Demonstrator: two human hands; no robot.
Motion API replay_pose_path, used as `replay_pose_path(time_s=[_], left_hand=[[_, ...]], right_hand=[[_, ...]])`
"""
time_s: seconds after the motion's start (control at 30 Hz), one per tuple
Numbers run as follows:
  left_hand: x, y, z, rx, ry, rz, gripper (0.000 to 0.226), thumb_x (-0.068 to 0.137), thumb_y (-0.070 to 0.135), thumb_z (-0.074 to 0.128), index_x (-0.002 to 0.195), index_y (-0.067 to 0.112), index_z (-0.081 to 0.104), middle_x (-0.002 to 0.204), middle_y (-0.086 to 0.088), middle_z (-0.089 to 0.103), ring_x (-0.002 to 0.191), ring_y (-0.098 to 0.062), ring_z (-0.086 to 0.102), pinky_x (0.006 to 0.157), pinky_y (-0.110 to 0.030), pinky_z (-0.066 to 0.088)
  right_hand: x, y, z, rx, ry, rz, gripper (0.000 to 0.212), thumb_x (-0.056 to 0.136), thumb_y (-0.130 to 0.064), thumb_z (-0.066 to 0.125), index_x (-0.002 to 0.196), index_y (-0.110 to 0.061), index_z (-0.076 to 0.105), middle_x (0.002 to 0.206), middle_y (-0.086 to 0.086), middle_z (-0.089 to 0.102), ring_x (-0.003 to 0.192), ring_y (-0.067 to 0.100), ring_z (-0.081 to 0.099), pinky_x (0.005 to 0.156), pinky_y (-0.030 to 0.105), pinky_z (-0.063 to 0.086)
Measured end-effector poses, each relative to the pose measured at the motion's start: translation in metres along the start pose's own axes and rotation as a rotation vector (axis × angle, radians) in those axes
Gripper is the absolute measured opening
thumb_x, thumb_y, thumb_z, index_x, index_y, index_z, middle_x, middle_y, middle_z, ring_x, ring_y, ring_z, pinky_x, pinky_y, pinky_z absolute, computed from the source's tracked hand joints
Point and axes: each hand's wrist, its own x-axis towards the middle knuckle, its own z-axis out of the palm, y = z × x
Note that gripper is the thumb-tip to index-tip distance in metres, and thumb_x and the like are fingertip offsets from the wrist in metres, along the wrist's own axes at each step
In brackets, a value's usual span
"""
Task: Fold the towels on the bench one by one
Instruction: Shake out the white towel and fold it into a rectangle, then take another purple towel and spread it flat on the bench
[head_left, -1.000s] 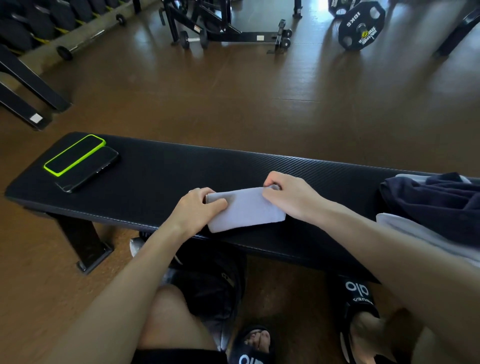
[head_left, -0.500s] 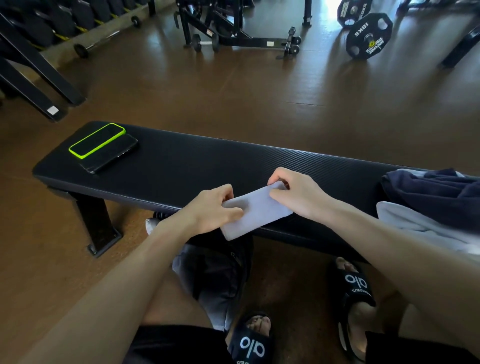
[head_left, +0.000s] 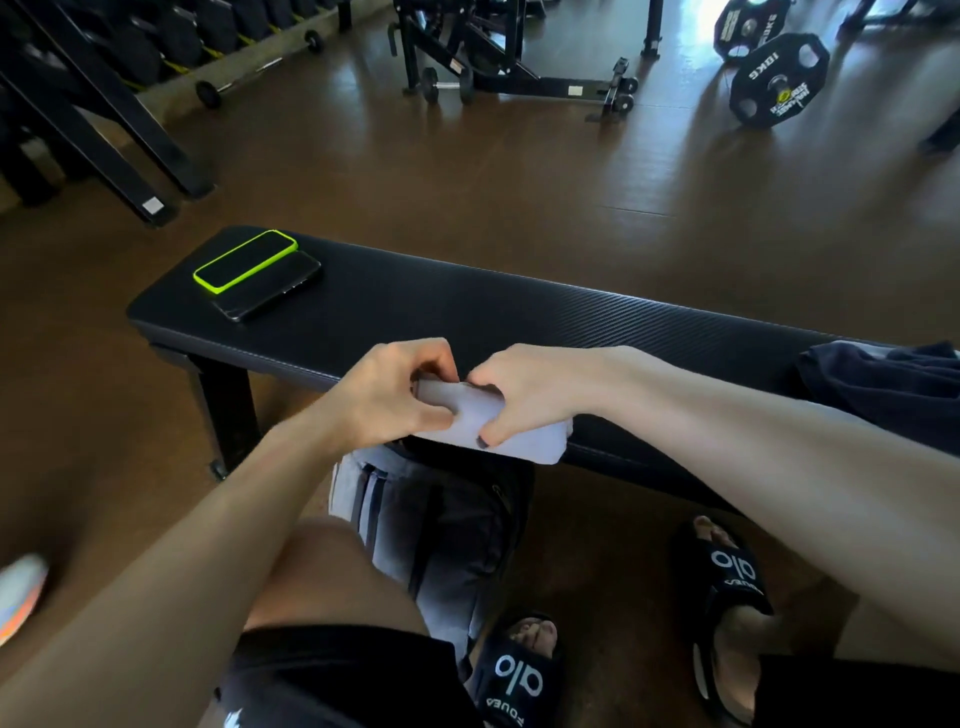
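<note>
While we sit before the table (head_left: 519, 306), our left hand (head_left: 387, 397) and right hand (head_left: 524, 395) both keep a pinching grip on the folded white towel (head_left: 524, 441) at its near edge, perhaps lifted slightly; dark towels (head_left: 883, 379) lie right.

Your free passage is the bare bench (head_left: 467, 312) top between the two stacked phones (head_left: 257, 275) at left and the dark cloth pile (head_left: 883, 379) at right.

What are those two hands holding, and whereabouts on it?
A small folded white towel at the bench's near edge. The left hand grips its left end; the right hand pinches its middle, thumb on top.
</note>
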Motion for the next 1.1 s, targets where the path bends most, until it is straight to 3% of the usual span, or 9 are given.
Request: replay_pose_path(time_s=[0.13, 0.23, 0.3, 0.4, 0.5, 0.6, 0.73, 0.87, 1.1], left_hand=[[-0.004, -0.026, -0.015, 0.096, 0.052, -0.013, 0.041, 0.072, 0.013, 0.08, 0.104, 0.027, 0.06, 0.099, 0.014, 0.06, 0.099, -0.001, 0.053, 0.08, -0.016, 0.042], [-0.01, -0.06, -0.018, 0.081, 0.031, -0.178, 0.041, 0.082, 0.016, 0.077, 0.116, 0.019, 0.054, 0.112, 0.006, 0.059, 0.106, -0.009, 0.055, 0.085, -0.024, 0.044], [-0.017, -0.08, -0.011, 0.15, -0.081, -0.253, 0.031, 0.09, 0.011, 0.066, 0.12, 0.017, 0.06, 0.117, 0.002, 0.062, 0.106, -0.018, 0.058, 0.088, -0.03, 0.045], [-0.03, -0.094, 0.0, 0.355, -0.258, -0.273, 0.011, 0.089, 0.019, 0.056, 0.086, 0.025, 0.065, 0.098, -0.001, 0.065, 0.094, -0.021, 0.057, 0.085, -0.032, 0.046], [-0.04, -0.098, -0.002, 0.457, -0.311, -0.246, 0.013, 0.083, 0.026, 0.061, 0.084, 0.013, 0.064, 0.09, -0.003, 0.063, 0.089, -0.024, 0.057, 0.081, -0.04, 0.05], [-0.053, -0.097, -0.008, 0.471, -0.317, -0.217, 0.03, 0.069, 0.034, 0.052, 0.084, 0.016, 0.07, 0.089, 0.0, 0.066, 0.088, -0.021, 0.059, 0.079, -0.037, 0.05], [-0.056, -0.097, -0.014, 0.496, -0.351, -0.223, 0.033, 0.074, 0.024, 0.057, 0.101, 0.024, 0.076, 0.098, 0.009, 0.069, 0.097, -0.013, 0.06, 0.085, -0.031, 0.051], [-0.051, -0.093, -0.01, 0.512, -0.369, -0.224, 0.034, 0.078, 0.019, 0.06, 0.106, 0.035, 0.073, 0.096, 0.023, 0.06, 0.105, -0.007, 0.056, 0.092, -0.03, 0.05], [-0.04, -0.083, -0.005, 0.547, -0.436, -0.264, 0.037, 0.08, 0.018, 0.061, 0.111, 0.036, 0.071, 0.112, 0.017, 0.065, 0.11, -0.01, 0.06, 0.096, -0.032, 0.053]], right_hand=[[0.01, -0.009, 0.004, -0.084, 0.06, 0.008, 0.037, 0.089, -0.05, 0.064, 0.094, -0.014, 0.062, 0.087, 0.003, 0.066, 0.075, 0.021, 0.063, 0.062, 0.031, 0.048], [0.015, -0.008, 0.015, -0.024, 0.173, 0.095, 0.038, 0.094, -0.048, 0.059, 0.081, -0.013, 0.051, 0.085, 0.004, 0.058, 0.07, 0.02, 0.053, 0.058, 0.03, 0.039], [0.02, -0.013, 0.026, 0.01, 0.289, 0.139, 0.037, 0.097, -0.046, 0.056, 0.08, -0.016, 0.044, 0.087, 0.0, 0.051, 0.073, 0.017, 0.048, 0.059, 0.03, 0.034], [0.037, -0.031, 0.051, 0.063, 0.418, 0.142, 0.032, 0.099, -0.044, 0.054, 0.1, -0.012, 0.053, 0.1, 0.005, 0.055, 0.09, 0.023, 0.054, 0.071, 0.033, 0.039], [0.059, -0.051, 0.078, 0.17, 0.466, 0.105, 0.034, 0.098, -0.04, 0.056, 0.111, -0.009, 0.056, 0.11, 0.009, 0.059, 0.1, 0.027, 0.057, 0.077, 0.035, 0.041], [0.081, -0.066, 0.1, 0.295, 0.306, 0.158, 0.032, 0.097, -0.035, 0.055, 0.115, -0.008, 0.059, 0.116, 0.013, 0.063, 0.106, 0.033, 0.061, 0.083, 0.036, 0.046], [0.11, -0.07, 0.131, 0.153, 0.017, 0.216, 0.033, 0.098, -0.02, 0.053, 0.127, -0.007, 0.061, 0.128, 0.018, 0.063, 0.117, 0.037, 0.062, 0.091, 0.037, 0.051], [0.134, -0.067, 0.162, 0.159, -0.169, 0.315, 0.038, 0.106, -0.019, 0.039, 0.139, -0.005, 0.054, 0.143, 0.017, 0.054, 0.133, 0.035, 0.051, 0.105, 0.04, 0.042], [0.135, -0.063, 0.177, 0.324, -0.345, 0.333, 0.044, 0.11, -0.021, 0.032, 0.148, -0.002, 0.043, 0.154, 0.018, 0.042, 0.142, 0.031, 0.038, 0.112, 0.035, 0.029]])
